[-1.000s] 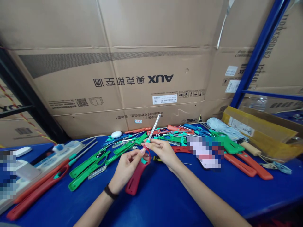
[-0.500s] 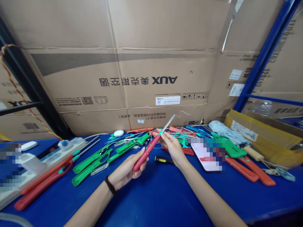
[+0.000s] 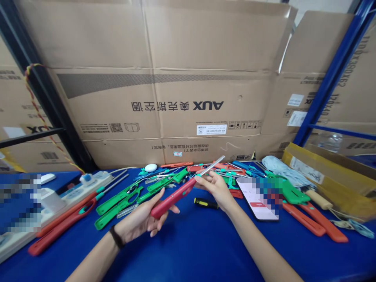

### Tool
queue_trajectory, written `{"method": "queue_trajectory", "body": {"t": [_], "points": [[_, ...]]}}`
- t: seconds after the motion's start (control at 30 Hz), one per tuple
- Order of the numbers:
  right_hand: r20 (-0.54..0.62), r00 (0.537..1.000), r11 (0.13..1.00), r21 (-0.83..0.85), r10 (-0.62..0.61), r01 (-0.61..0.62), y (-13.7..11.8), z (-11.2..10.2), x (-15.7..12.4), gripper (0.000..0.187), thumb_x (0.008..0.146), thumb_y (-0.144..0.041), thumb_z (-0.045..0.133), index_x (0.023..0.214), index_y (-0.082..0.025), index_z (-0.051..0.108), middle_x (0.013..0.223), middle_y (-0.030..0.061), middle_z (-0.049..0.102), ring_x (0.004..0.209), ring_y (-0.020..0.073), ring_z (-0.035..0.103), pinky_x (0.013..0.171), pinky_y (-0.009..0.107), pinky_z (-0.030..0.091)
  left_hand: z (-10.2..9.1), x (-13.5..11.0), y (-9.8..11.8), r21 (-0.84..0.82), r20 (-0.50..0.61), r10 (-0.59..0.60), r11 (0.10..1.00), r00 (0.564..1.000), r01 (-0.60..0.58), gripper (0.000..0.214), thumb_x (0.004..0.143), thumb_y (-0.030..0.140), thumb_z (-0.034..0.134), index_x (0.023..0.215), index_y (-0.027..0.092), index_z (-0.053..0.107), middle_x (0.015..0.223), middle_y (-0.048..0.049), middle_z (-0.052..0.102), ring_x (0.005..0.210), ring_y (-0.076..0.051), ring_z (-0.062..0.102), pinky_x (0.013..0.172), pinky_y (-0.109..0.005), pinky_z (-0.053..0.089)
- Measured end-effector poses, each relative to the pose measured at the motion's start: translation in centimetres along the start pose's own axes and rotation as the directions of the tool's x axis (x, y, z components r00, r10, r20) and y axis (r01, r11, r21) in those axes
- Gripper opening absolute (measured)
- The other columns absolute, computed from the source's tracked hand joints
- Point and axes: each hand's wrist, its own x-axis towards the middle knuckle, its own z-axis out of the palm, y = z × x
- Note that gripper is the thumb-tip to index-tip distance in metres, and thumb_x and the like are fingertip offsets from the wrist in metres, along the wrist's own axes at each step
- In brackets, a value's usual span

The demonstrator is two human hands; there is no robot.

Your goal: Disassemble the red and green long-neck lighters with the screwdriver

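A red long-reach lighter (image 3: 174,198) with a green trigger piece and a bare metal tube slants up to the right above the table. My right hand (image 3: 216,188) pinches it near the green collar where the tube begins. Around the handle's lower end, my left hand (image 3: 143,220) is loose, palm up, with its fingers apart; whether it still touches the handle is hard to tell. Behind the hands lie green lighter shells (image 3: 119,211) and several other lighter parts. A black and yellow screwdriver (image 3: 206,203) lies beneath, left of my right wrist.
A phone (image 3: 258,209) and orange lighters (image 3: 304,219) lie to the right, before a yellow-taped carton (image 3: 331,168). On the left are a white power strip (image 3: 69,196) and two red lighters (image 3: 63,231). Large cardboard (image 3: 176,47) stands behind, between a black post and a blue post (image 3: 326,82).
My left hand has loosened from the lighter's handle, its fingers spreading, and moved left. The lighter has tilted flatter and its lower end has swung left. My right hand keeps its pinch.
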Motion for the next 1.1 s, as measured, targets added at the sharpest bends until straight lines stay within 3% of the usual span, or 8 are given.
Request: {"method": "queue_trajectory", "body": {"t": [0.13, 0.23, 0.3, 0.47, 0.63, 0.87, 0.97, 1.1], "points": [[-0.135, 0.989, 0.996, -0.062, 0.061, -0.070, -0.6, 0.5, -1.2, 0.045, 0.055, -0.040, 0.081, 0.087, -0.014, 0.062, 0.074, 0.0051, 0.072, 0.071, 0.0218, 0.070, 0.072, 0.035, 0.057, -1.0, -2.0, -0.9, 0.121, -0.084, 0.105, 0.988, 0.991, -0.094, 0.063, 0.081, 0.070, 0.040, 0.092, 0.013, 0.063, 0.076, -0.0082, 0.066, 0.050, -0.012, 0.051, 0.048, -0.024, 0.050], [-0.188, 0.972, 0.984, -0.085, 0.138, -0.156, -0.4, 0.5, -3.8, 0.043, 0.054, -0.042, 0.081, 0.079, -0.013, 0.063, 0.072, 0.0061, 0.072, 0.069, 0.0217, 0.070, 0.069, 0.033, 0.058, -1.2, -3.2, -2.1, 0.394, -0.202, 0.280, 0.900, 0.939, -0.184, 0.054, 0.078, 0.067, 0.049, 0.080, 0.015, 0.062, 0.070, -0.0034, 0.063, 0.059, -0.014, 0.056, 0.057, -0.024, 0.050], [-0.192, 0.956, 0.968, -0.079, 0.220, -0.238, 0.1, 0.1, -6.2, 0.044, 0.056, -0.047, 0.079, 0.078, -0.014, 0.063, 0.071, 0.0064, 0.071, 0.066, 0.0222, 0.070, 0.064, 0.031, 0.059, -1.3, -3.4, -2.9, 0.552, -0.205, 0.321, 0.818, 0.925, -0.161, 0.052, 0.078, 0.065, 0.051, 0.067, 0.015, 0.058, 0.058, 0.0008, 0.056, 0.053, -0.012, 0.053, 0.054, -0.021, 0.046], [-0.331, 0.868, 0.910, -0.055, 0.371, -0.410, 1.1, -2.2, -10.7, 0.042, 0.055, -0.049, 0.080, 0.074, -0.015, 0.062, 0.071, 0.0072, 0.071, 0.062, 0.0215, 0.070, 0.055, 0.026, 0.058, -1.3, -2.4, -3.8, 0.595, -0.135, 0.228, 0.797, 0.964, -0.104, 0.056, 0.084, 0.064, 0.040, 0.073, 0.013, 0.061, 0.051, 0.0003, 0.055, 0.047, -0.011, 0.051, 0.046, -0.019, 0.040], [-0.489, 0.816, 0.942, 0.034, 0.308, -0.335, 0.7, -4.0, -12.7, 0.042, 0.055, -0.046, 0.080, 0.082, -0.017, 0.065, 0.082, 0.0082, 0.073, 0.084, 0.0295, 0.070, 0.074, 0.033, 0.060, -0.2, -0.6, -2.7, 0.713, -0.052, 0.301, 0.679, 0.952, -0.175, 0.056, 0.091, 0.057, 0.031, 0.081, 0.014, 0.066, 0.073, -0.0066, 0.066, 0.063, -0.015, 0.056, 0.048, -0.019, 0.041], [-0.352, 0.827, 0.896, 0.250, 0.438, -0.368, 0.8, -5.4, -14.5, 0.073, 0.054, -0.057, 0.078, 0.110, -0.013, 0.063, 0.098, 0.0155, 0.071, 0.105, 0.0336, 0.061, 0.097, 0.043, 0.047, 0.2, 2.0, -1.5, 0.916, 0.131, 0.512, 0.265, 0.849, -0.301, 0.041, 0.077, 0.053, 0.062, 0.108, 0.026, 0.061, 0.107, -0.0043, 0.058, 0.089, -0.020, 0.055, 0.078, -0.030, 0.044], [-0.407, 0.834, 0.925, 0.237, 0.373, -0.297, 0.6, -7.2, -15.3, 0.070, 0.055, -0.056, 0.077, 0.109, -0.014, 0.064, 0.103, 0.0162, 0.069, 0.108, 0.0344, 0.059, 0.097, 0.044, 0.047, 0.2, 2.9, -1.6, 0.908, 0.226, 0.482, 0.210, 0.847, -0.362, 0.032, 0.081, 0.052, 0.058, 0.096, 0.025, 0.065, 0.102, -0.0044, 0.060, 0.091, -0.021, 0.054, 0.082, -0.032, 0.042], [-0.508, 0.802, 0.949, 0.169, 0.314, -0.265, -0.9, -11.1, -17.0, 0.056, 0.057, -0.054, 0.074, 0.101, -0.019, 0.069, 0.115, 0.0164, 0.064, 0.109, 0.0357, 0.058, 0.093, 0.046, 0.050, -0.2, 3.4, -1.8, 0.895, 0.246, 0.442, 0.237, 0.863, -0.377, 0.034, 0.079, 0.053, 0.060, 0.096, 0.024, 0.064, 0.099, -0.0039, 0.062, 0.091, -0.021, 0.054, 0.085, -0.033, 0.040]]}}
